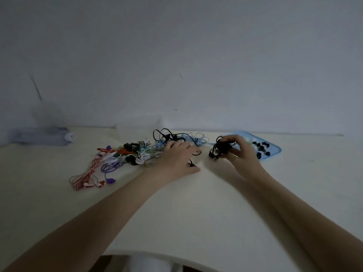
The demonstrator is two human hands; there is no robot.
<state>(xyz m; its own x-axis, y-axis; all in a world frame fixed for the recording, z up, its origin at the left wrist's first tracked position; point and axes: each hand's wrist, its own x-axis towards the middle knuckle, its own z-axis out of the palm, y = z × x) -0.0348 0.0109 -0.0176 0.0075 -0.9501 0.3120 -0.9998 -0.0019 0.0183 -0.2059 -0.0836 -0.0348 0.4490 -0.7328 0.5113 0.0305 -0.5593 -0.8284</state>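
On the table (196, 213), right hand (242, 152) pinches black earphones (221, 149).

Two bare hands and two bare forearms are seen above the cream-white tabletop (196, 222) with its rounded near edge. The left hand (176, 157) is uncovered and slim-fingered; finer detail is lost to dim light and blur. The right hand (242, 152) is uncovered and slim-fingered too. The left forearm (94, 218) is shown uncovered from the wrist to beyond the tabletop's near edge. The right forearm (294, 209) is shown likewise. Below the tabletop's near edge a pale grey-white patch (145, 262) is seen, flanked by dark brown; whether it is clothing cannot be told.
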